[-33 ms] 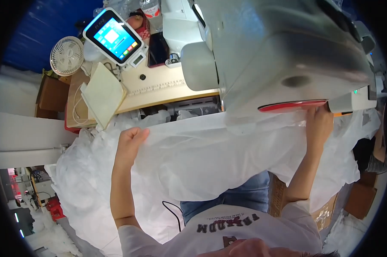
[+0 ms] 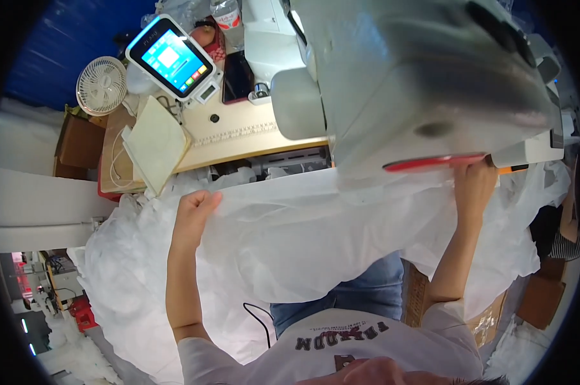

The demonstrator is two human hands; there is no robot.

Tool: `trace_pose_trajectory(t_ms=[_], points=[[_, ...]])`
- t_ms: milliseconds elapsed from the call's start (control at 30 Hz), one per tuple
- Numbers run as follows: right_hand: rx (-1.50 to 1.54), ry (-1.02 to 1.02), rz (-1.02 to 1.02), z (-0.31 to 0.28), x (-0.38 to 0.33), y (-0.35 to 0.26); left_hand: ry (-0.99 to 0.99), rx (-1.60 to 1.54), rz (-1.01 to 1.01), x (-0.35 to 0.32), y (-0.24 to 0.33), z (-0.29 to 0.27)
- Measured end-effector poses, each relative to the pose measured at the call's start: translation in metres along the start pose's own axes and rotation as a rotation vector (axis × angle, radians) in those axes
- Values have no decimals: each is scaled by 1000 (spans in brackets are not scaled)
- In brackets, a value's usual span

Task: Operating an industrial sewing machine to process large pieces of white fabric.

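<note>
A wide sheet of thin white cloth (image 2: 302, 237) stretches across in front of my lap, its far edge pulled nearly straight. My left hand (image 2: 197, 210) pinches that edge at its left end, thumb against curled fingers. At the right, my right hand (image 2: 474, 186) is closed on the same cloth close under the sewing machine head (image 2: 431, 96); the machine hides part of its fingertips. The big grey-white machine head looms close and blurred, with a red strip (image 2: 431, 163) along its lower edge. The needle area is hidden.
A machine table (image 2: 238, 138) holds a lit control panel (image 2: 172, 56), a phone (image 2: 238, 77), a small fan (image 2: 102, 85) and a pale green pad (image 2: 154, 144). White cloth heaps (image 2: 136, 269) lie at left. Cardboard (image 2: 418, 289) lies below right. A person's striped sleeve (image 2: 567, 246) shows far right.
My right hand sits very slightly farther left with the cloth. My left hand keeps its pinch, and the whole view has shifted a little.
</note>
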State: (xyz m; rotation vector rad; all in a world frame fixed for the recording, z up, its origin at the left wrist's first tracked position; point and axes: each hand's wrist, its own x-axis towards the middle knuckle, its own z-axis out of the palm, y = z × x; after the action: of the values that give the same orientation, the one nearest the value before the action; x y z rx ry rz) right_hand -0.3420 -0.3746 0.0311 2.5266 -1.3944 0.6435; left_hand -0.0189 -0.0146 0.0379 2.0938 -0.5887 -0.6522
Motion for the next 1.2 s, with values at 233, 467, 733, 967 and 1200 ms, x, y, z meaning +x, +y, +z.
trace_pose_trajectory(t_ms=[233, 467, 733, 967, 1200], points=[[119, 186, 10, 34, -22, -7, 342, -238, 95, -3, -51, 11], [304, 226, 1, -7, -29, -54, -12, -407, -85, -16, -119, -43], [535, -103, -12, -14, -28, -89, 136, 124, -183, -51, -113, -63], [551, -467, 33, -47, -32, -117, 576, -87, -29, -41, -132, -76], [830, -542, 186, -24, -40, -81, 286, 44, 91, -2, -148, -64]])
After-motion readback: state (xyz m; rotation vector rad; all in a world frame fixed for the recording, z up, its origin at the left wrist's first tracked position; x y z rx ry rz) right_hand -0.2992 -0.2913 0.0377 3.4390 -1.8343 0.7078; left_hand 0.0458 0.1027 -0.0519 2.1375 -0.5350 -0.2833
